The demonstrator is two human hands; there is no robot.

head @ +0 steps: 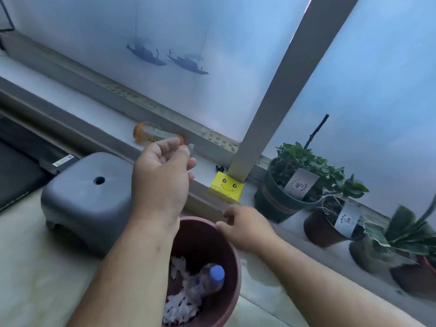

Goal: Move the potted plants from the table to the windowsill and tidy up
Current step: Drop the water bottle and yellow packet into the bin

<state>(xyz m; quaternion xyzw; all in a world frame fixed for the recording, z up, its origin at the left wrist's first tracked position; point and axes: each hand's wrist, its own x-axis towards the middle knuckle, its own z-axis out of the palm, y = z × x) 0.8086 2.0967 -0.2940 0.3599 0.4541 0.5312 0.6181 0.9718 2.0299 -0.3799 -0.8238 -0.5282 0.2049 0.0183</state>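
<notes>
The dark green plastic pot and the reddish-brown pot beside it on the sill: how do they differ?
The dark green plastic pot stands nearer the window post and looks larger; the reddish-brown pot sits to its right and looks smaller. The green pot's plant is bushier, with a dark stick rising from it; the brown pot's plant is sparser and leans right. Both stand upright on the windowsill, each with a pale card tag.

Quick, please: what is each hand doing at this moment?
Left hand: raised above the bin, pinching a small clear scrap.
Right hand: fingers curled at the bin rim; grip unclear.
</notes>
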